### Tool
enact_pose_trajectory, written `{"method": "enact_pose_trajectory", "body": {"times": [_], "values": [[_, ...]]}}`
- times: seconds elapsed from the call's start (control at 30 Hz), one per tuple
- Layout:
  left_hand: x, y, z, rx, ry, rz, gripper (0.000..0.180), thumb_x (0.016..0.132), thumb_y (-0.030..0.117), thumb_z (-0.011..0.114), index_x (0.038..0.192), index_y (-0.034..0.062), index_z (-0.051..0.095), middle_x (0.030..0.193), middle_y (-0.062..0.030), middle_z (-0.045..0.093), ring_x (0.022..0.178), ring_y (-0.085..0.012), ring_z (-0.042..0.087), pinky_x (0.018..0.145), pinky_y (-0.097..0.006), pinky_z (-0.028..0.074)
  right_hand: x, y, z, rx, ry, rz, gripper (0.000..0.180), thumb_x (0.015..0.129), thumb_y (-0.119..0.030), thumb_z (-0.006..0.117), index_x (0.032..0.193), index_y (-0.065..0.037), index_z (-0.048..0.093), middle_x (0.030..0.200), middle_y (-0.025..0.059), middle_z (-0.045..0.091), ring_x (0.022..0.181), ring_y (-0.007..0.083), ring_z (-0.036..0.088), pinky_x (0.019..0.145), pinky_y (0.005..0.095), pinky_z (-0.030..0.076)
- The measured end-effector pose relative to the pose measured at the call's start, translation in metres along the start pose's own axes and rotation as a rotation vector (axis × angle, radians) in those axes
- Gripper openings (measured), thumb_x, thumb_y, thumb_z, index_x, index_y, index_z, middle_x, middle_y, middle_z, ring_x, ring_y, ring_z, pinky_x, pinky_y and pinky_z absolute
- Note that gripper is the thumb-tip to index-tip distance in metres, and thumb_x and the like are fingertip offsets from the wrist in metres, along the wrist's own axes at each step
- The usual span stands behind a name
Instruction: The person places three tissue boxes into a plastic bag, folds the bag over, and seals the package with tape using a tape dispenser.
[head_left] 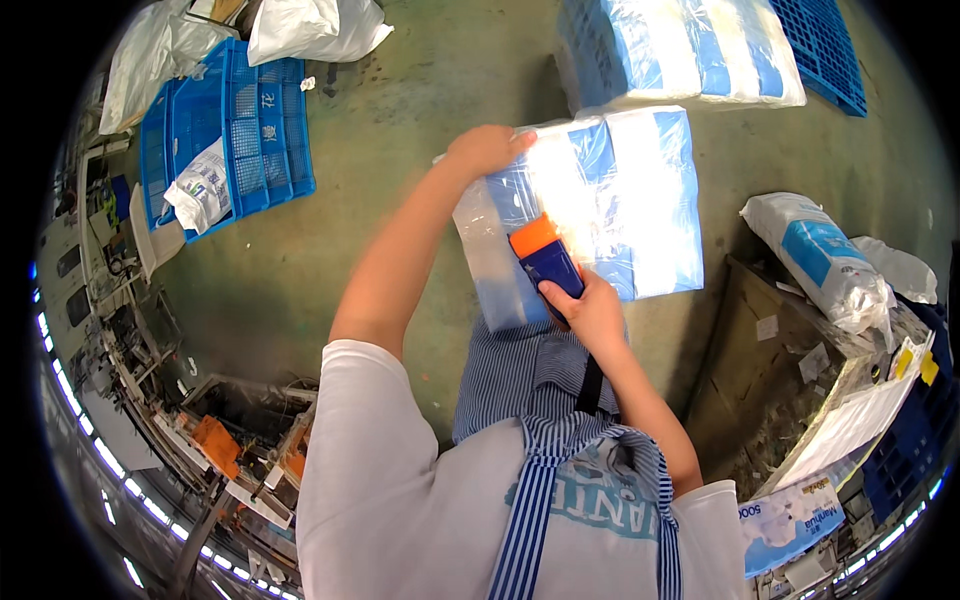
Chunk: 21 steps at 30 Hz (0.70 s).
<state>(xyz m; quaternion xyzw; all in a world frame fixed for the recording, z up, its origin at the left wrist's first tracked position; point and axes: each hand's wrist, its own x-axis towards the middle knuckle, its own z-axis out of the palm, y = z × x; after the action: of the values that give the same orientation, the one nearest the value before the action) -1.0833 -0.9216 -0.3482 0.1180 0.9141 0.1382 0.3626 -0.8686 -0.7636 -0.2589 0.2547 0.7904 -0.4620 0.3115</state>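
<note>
In front of me is a bundle [650, 205] of blue and white packs, wrapped in shiny clear plastic film. My left hand [487, 150] is at its far left corner, closed on the film at the edge; some of its fingertips are hidden. My right hand [592, 305] is wrapped round a dark blue block-shaped hand tool [550, 268] with a bright orange end. The orange end rests against or just over the near left part of the bundle; I cannot tell whether it touches. Glare washes out the middle of the film.
A larger wrapped stack [680, 50] stands beyond the bundle, beside a blue plastic pallet [822, 45]. Far left, a blue crate [268, 130] holds a white sack, with white bags [315, 28] nearby. To the right, a worn cabinet [770, 350] carries a filled plastic bag [815, 260]. Machinery [215, 445] lies lower left.
</note>
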Motion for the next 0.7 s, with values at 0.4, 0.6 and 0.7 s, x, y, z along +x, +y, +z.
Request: {"method": "enact_pose_trajectory", "body": {"times": [0.4, 0.6, 0.7], "values": [[-0.009, 0.010, 0.037, 0.024, 0.169, 0.035, 0.070, 0.087, 0.063, 0.027, 0.121, 0.0089, 0.055, 0.117, -0.0161, 0.058, 0.112, -0.0333, 0.052, 0.094, -0.043, 0.040, -0.124, 0.138, -0.013, -0.036, 0.097, 0.058, 0.047, 0.070, -0.040, 0.072, 0.087, 0.003, 0.065, 0.069, 0.0154, 0.064, 0.064, 0.0246, 0.064, 0.061, 0.0341, 0.048], [-0.016, 0.014, 0.069, 0.385, 0.722, 0.166, 0.057, 0.090, 0.045, 0.042, 0.130, 0.0046, 0.042, 0.134, -0.0163, 0.044, 0.123, -0.0308, 0.042, 0.102, -0.050, 0.027, -0.177, 0.225, -0.002, -0.101, 0.049, 0.302, 0.052, 0.070, -0.049, 0.069, 0.091, -0.001, 0.066, 0.080, 0.0209, 0.065, 0.077, 0.0348, 0.064, 0.069, 0.0409, 0.050], [-0.083, 0.075, 0.111, 0.396, 0.799, 0.624, 0.043, 0.084, 0.029, 0.055, 0.118, 0.0022, 0.050, 0.127, -0.0166, 0.049, 0.118, -0.0296, 0.046, 0.101, -0.045, 0.032, -0.124, 0.249, 0.025, -0.175, 0.029, 0.324, 0.060, 0.073, -0.057, 0.062, 0.093, -0.001, 0.066, 0.085, 0.0207, 0.066, 0.082, 0.0349, 0.064, 0.072, 0.0420, 0.050]]}}
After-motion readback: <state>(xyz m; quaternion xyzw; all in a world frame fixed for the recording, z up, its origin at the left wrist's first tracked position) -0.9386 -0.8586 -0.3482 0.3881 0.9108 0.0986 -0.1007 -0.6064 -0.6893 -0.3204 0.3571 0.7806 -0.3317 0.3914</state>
